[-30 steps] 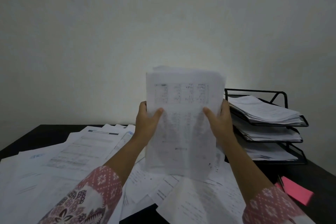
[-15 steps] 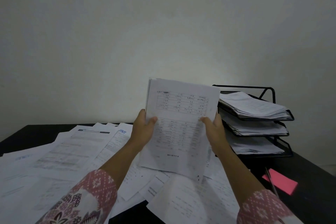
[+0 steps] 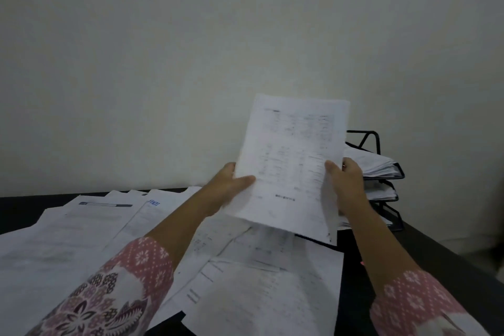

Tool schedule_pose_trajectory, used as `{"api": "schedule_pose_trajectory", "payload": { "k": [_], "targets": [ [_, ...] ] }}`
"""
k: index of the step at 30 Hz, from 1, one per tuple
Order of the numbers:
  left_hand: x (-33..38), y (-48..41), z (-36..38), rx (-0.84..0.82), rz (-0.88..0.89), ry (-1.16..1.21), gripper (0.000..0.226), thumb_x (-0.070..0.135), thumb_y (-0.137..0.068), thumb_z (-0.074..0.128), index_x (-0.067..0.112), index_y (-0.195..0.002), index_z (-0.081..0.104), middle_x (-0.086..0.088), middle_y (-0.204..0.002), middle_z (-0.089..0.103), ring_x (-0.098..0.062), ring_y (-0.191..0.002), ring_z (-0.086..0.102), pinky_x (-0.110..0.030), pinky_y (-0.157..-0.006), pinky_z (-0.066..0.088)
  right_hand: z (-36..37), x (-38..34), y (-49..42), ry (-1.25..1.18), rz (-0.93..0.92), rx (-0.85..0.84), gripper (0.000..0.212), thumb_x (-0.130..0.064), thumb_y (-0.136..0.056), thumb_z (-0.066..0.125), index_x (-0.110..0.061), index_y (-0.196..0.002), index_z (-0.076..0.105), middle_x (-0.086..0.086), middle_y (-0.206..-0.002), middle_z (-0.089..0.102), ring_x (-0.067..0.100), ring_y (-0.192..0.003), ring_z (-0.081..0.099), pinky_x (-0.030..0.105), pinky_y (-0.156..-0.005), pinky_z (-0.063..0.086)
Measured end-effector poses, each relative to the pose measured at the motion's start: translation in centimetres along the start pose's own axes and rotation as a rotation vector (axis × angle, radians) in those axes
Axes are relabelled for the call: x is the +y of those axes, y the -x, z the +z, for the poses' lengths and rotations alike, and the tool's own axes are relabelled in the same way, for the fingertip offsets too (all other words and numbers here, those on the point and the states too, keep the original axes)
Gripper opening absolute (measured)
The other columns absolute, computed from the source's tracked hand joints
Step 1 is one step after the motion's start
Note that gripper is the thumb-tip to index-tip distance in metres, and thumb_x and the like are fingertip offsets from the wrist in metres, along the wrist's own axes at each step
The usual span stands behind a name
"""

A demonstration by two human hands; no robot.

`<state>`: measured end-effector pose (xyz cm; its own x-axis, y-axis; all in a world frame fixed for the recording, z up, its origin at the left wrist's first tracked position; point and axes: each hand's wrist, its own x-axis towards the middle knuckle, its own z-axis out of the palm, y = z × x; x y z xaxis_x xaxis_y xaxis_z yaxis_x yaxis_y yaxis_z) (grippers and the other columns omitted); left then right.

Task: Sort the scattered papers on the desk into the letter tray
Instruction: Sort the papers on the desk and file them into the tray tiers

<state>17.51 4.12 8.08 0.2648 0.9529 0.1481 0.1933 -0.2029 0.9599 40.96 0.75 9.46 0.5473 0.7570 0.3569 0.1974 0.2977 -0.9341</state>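
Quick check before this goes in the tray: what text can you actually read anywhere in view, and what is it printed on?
Held sheet, gripped by left hand and right hand: a printed table, too blurred to read.
Sheet with blue lettering: a short blue word, not legible.
Sheet with a blue-grey header bar: unreadable.
Loose papers on the desk: lines too blurred.
Letter tray: no label visible.

Two hands are showing, the left hand (image 3: pixel 227 185) and the right hand (image 3: pixel 347 183), together gripping one sheaf of papers (image 3: pixel 291 161). One black letter tray (image 3: pixel 387 172) is standing at the right, showing three tiers. Loose papers (image 3: pixel 81 240) are covering the one desk (image 3: pixel 19 207), overlapping too much for counting.
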Motion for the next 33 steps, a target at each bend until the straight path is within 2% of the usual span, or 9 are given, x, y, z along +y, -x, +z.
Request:
{"api": "schedule_pose_trajectory", "payload": {
  "k": [4,9,15,17,19,20,21,23,33],
  "targets": [
    [-0.6,0.0,2.5,-0.149,-0.032,0.044,0.046,0.017,-0.094,0.056,0.011,-0.136,0.038,-0.007,-0.133,0.051,-0.024,-0.115,0.053,-0.040,-0.094,0.050,-2.9,0.2,-2.6,0.030,0.123,0.025,0.018,-0.010,-0.094,0.053,0.004,-0.105,0.059,0.011,-0.094,0.056,0.022,-0.083,0.052,0.029,-0.070,0.040],
    [1.6,-0.9,5.4,-0.121,-0.022,0.013,0.041,0.007,-0.096,0.049,0.007,-0.135,0.036,-0.005,-0.122,0.046,-0.016,-0.093,0.054,-0.021,-0.057,0.057,-5.8,0.6,-4.0,0.245,0.274,-0.051,0.023,-0.008,-0.093,0.048,0.013,-0.098,0.055,0.015,-0.086,0.043,0.023,-0.064,0.039,0.028,-0.060,0.029],
    [4.6,-1.4,7.2,-0.354,-0.148,0.103,0.015,0.006,-0.098,0.040,0.012,-0.111,0.044,-0.005,-0.100,0.060,-0.021,-0.075,0.068,-0.021,-0.053,0.056,-8.6,0.9,-5.4,0.351,0.314,-0.029,0.024,-0.003,-0.091,0.049,0.004,-0.113,0.056,0.015,-0.096,0.059,0.015,-0.061,0.044,0.025,-0.052,0.039],
    [5.2,-1.5,7.8,-0.424,-0.162,0.097,0.020,0.000,-0.097,0.035,0.015,-0.103,0.047,-0.007,-0.098,0.064,-0.021,-0.072,0.071,-0.017,-0.049,0.052,-9.3,0.7,-5.5,0.363,0.326,0.006,0.039,-0.002,-0.092,0.049,0.014,-0.127,0.047,0.026,-0.123,0.056,0.027,-0.086,0.059,0.039,-0.066,0.050],
    [5.5,-2.1,8.6,-0.380,-0.165,0.084,0.024,-0.005,-0.096,0.033,0.011,-0.108,0.044,-0.007,-0.095,0.061,-0.015,-0.063,0.070,-0.013,-0.043,0.046,-10.0,0.6,-5.9,0.347,0.380,0.027,0.045,-0.003,-0.093,0.049,0.018,-0.131,0.037,0.030,-0.132,0.047,0.038,-0.111,0.054,0.053,-0.097,0.038],
    [5.6,-2.5,9.0,-0.342,-0.174,0.090,0.025,-0.007,-0.095,0.032,0.010,-0.111,0.041,-0.008,-0.094,0.059,-0.013,-0.059,0.069,-0.012,-0.040,0.042,-10.4,0.7,-6.0,0.299,0.398,0.025,0.044,-0.004,-0.094,0.049,0.018,-0.130,0.038,0.029,-0.125,0.053,0.039,-0.102,0.057,0.023,-0.072,0.024],
    [5.7,-3.0,9.4,-0.309,-0.186,0.101,0.026,-0.008,-0.095,0.031,0.009,-0.113,0.039,-0.009,-0.094,0.056,-0.011,-0.054,0.068,-0.011,-0.038,0.038,-10.5,0.5,-6.0,0.235,0.409,0.005,0.039,-0.007,-0.094,0.050,0.015,-0.126,0.044,0.024,-0.108,0.058,0.034,-0.082,0.058,0.028,-0.051,0.048],
    [6.1,-4.0,10.3,-0.268,-0.225,0.146,0.027,-0.009,-0.094,0.030,0.007,-0.115,0.036,-0.012,-0.096,0.054,-0.011,-0.050,0.066,-0.011,-0.037,0.035,-10.9,-0.1,-5.8,0.068,0.468,-0.026,0.021,-0.010,-0.094,0.052,-0.001,-0.113,0.049,0.013,-0.082,0.052,0.023,-0.062,0.049,0.017,-0.029,0.038],
    [7.9,-5.9,14.8,-0.197,-0.400,0.575,0.037,-0.013,-0.091,0.020,0.005,-0.121,0.030,-0.020,-0.089,0.054,-0.017,-0.041,0.062,-0.009,-0.035,0.039,-12.5,0.3,-7.2,-0.413,0.527,-0.063,0.016,-0.014,-0.096,0.040,-0.008,-0.084,0.050,0.007,-0.054,0.058,0.009,-0.032,0.052,0.011,-0.030,0.032]
  ]
}}
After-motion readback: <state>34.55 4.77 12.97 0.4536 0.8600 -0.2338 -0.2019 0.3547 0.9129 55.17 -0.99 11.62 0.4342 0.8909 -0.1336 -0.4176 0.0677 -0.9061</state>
